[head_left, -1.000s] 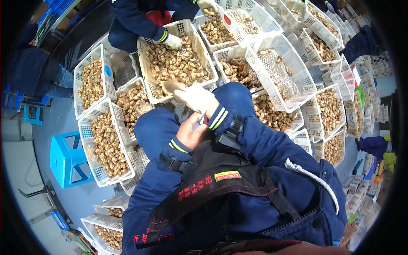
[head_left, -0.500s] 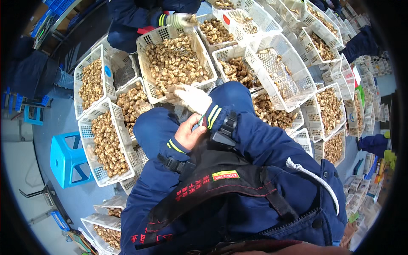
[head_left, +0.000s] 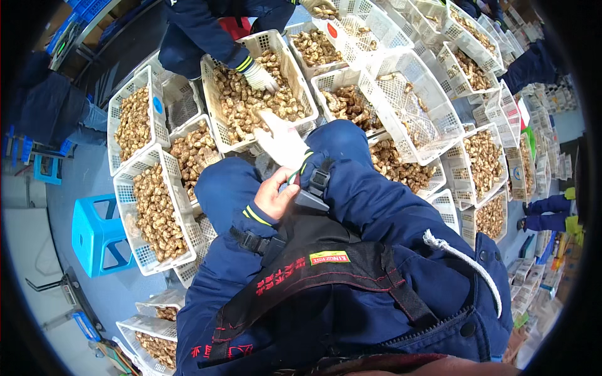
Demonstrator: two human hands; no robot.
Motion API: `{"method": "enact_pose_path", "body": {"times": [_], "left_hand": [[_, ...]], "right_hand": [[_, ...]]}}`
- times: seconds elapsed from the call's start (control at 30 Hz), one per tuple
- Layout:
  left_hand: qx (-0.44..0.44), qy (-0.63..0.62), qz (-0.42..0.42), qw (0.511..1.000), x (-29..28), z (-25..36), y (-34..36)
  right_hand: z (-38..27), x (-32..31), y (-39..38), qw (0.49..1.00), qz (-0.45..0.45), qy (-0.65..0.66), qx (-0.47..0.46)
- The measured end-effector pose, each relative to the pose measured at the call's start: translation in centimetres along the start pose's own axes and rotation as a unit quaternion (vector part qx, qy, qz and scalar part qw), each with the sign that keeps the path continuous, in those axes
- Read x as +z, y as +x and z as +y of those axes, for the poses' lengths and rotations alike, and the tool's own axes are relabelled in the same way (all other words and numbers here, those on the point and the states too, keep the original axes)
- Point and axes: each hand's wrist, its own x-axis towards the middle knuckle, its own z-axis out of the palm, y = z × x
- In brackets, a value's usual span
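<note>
A white knit glove [head_left: 276, 139] covers my right hand [head_left: 283, 145], whose fingers stretch out toward the near edge of a large white crate [head_left: 311, 106]. My bare left hand [head_left: 273, 199] pinches the glove's cuff [head_left: 295, 178] at my right wrist. Lumpy brown-and-cream produce [head_left: 276, 113], like small mushrooms or roots, fills the crate; its exact kind I cannot tell. Across from me, a co-worker's gloved hand [head_left: 260, 78] reaches into the same crate. That person's other gloved hand [head_left: 320, 9] holds a brown piece above the crates behind.
More produce-filled crates stand at left [head_left: 188, 233] and right [head_left: 501, 177]. A sparsely filled crate [head_left: 453, 128] rests tilted over others. A blue plastic stool [head_left: 94, 235] is on the floor at left. My knees [head_left: 219, 188] frame the near space.
My gloved right hand has turned and its fingers now point farther over the crate's edge. The co-worker's one hand has come down into the crate; the other is farther back.
</note>
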Motion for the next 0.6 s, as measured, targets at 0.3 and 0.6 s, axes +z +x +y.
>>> {"method": "enact_pose_path", "body": {"times": [0.3, 0.6], "left_hand": [[-0.002, 0.076, 0.078, 0.994, -0.3, -1.0, -0.3], [0.005, 0.266, 0.232, 0.936, 0.8, 0.6, 0.5]], "right_hand": [[-1.2, 0.1, 0.8, 0.928, -0.012, -0.326, -0.180], [1.4, 1.8, 0.8, 0.855, -0.082, -0.505, -0.077]]}}
